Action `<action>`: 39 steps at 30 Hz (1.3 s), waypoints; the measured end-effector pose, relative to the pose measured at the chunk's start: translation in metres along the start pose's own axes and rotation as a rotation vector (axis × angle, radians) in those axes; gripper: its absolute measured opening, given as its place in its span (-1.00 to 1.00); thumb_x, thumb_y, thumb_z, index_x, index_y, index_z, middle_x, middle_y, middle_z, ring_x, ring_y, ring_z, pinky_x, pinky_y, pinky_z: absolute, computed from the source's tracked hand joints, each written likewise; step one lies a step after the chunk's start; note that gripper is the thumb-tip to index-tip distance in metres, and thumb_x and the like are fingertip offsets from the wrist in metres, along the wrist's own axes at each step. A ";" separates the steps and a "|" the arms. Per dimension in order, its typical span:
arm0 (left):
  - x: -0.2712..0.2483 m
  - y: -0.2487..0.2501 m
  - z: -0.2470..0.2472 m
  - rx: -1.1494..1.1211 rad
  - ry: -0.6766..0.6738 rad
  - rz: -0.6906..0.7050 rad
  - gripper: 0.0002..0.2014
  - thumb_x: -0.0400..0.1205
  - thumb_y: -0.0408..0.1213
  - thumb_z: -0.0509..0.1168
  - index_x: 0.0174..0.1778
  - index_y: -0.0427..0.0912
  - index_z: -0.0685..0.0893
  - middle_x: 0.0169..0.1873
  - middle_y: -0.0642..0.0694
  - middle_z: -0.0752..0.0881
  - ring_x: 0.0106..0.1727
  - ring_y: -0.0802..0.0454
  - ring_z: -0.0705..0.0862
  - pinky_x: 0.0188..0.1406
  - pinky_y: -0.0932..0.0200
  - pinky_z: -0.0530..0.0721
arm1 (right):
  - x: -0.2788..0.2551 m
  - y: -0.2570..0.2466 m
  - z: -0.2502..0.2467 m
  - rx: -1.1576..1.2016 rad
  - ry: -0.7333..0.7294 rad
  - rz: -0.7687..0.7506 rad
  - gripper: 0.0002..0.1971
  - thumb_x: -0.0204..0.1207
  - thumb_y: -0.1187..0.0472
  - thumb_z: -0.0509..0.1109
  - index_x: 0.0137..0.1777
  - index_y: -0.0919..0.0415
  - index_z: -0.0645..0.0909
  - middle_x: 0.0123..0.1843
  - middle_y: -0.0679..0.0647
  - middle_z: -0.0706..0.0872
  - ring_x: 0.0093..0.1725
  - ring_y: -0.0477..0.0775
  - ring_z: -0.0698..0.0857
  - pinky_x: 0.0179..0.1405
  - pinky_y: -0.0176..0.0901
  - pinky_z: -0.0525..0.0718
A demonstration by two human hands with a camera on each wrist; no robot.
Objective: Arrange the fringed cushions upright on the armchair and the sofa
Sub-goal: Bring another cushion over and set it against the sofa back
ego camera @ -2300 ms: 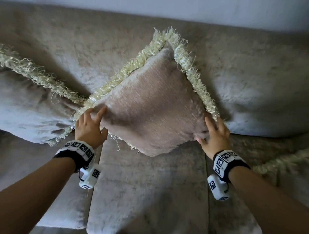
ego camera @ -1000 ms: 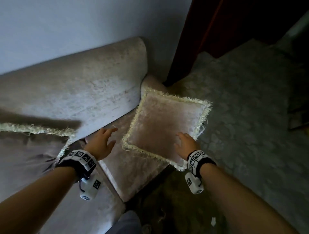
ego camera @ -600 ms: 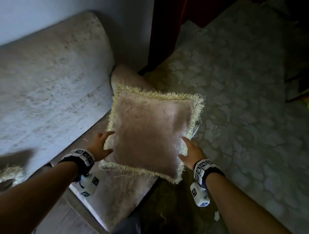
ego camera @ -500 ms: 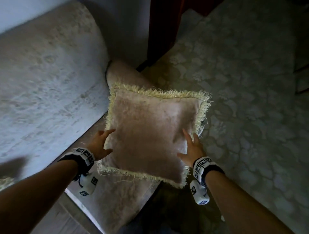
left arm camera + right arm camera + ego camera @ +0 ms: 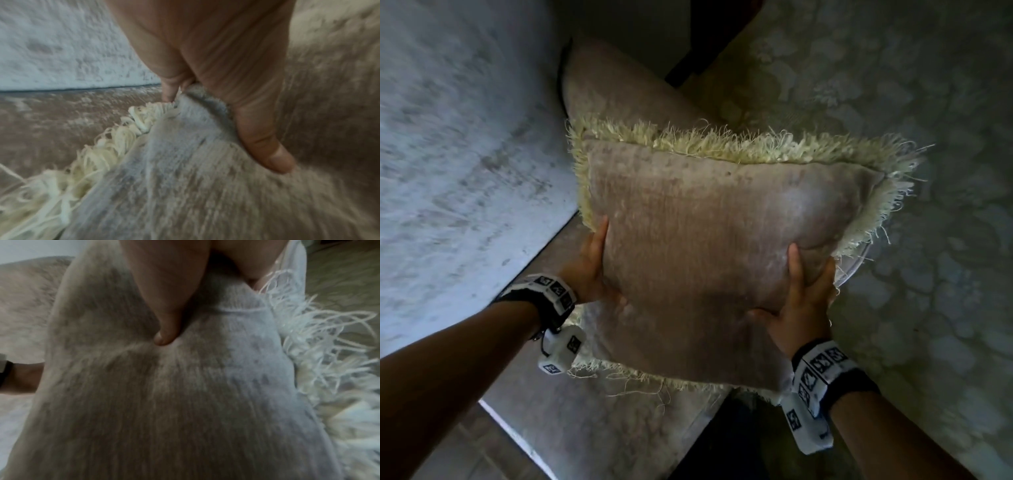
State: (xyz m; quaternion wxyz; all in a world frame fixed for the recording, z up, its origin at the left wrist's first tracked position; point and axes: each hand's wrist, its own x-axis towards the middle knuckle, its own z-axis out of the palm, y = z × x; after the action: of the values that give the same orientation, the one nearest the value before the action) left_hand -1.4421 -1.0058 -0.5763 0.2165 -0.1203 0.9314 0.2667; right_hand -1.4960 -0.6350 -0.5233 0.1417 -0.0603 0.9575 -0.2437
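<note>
Cushion [image 5: 709, 260] raised since prev; L/R grip pinches its sides.

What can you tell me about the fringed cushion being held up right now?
The fringed cushion is square, covered in a pinkish-beige velvety fabric, with a shaggy cream yarn fringe along its edges. It is lifted off the seat, its broad face toward the head camera, over the end of the sofa and partly over the patterned carpet. The left hand grips its left side and the right hand its right side, each thumb pressed into the front face, denting it.
</note>
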 end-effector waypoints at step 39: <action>-0.260 -0.135 -0.035 -0.358 1.154 -0.701 0.13 0.23 -0.45 0.59 0.55 0.15 0.02 0.25 -0.43 0.28 0.01 -0.41 0.54 0.08 -0.30 0.61 | 0.061 -0.342 0.102 -0.021 -0.195 -0.917 0.13 0.44 0.55 0.31 0.50 -0.49 -0.34 0.71 0.27 -0.24 0.31 0.62 0.54 0.02 0.10 0.73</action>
State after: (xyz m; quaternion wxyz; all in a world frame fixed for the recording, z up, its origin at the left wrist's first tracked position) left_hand -1.1800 -1.1084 -0.4882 -0.2626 -0.5700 0.7457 0.2240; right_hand -1.5080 -0.9909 -0.4582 0.1083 -0.5013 0.8167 -0.2646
